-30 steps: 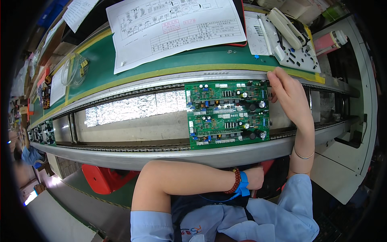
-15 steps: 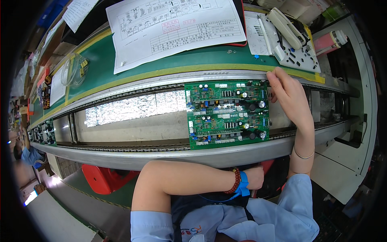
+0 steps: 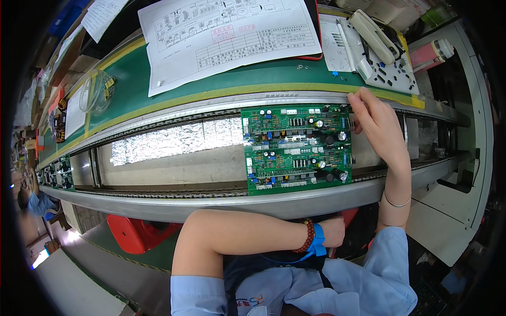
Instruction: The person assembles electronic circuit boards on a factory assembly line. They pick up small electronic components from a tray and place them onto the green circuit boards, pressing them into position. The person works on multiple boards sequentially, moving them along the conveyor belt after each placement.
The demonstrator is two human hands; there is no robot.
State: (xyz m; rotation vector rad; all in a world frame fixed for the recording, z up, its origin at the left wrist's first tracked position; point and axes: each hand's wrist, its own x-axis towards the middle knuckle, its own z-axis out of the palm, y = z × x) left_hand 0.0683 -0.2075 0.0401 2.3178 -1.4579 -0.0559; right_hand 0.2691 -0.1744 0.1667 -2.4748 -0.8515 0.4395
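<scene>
A green circuit board (image 3: 295,173) with two similar halves, crowded with capacitors and white connectors, lies across the conveyor between its rails. My right hand (image 3: 377,124) is at the board's far right corner. Its fingertips touch the far rail (image 3: 211,108), and the other fingers curl down beside the board's right edge; whatever is between them is hidden. Bent across in front of my body, my left arm ends in a closed left hand (image 3: 332,233), off the board and near my right forearm. A blue strap (image 3: 318,243) and a beaded bracelet are on that wrist.
Beyond the far rail, a printed sheet (image 3: 232,42) lies on the green bench, with a clear container (image 3: 95,92) to its left. Small dark parts and a cream-coloured tool (image 3: 375,37) are at right. More boards (image 3: 55,173) sit far left. A red stool (image 3: 132,234) stands below.
</scene>
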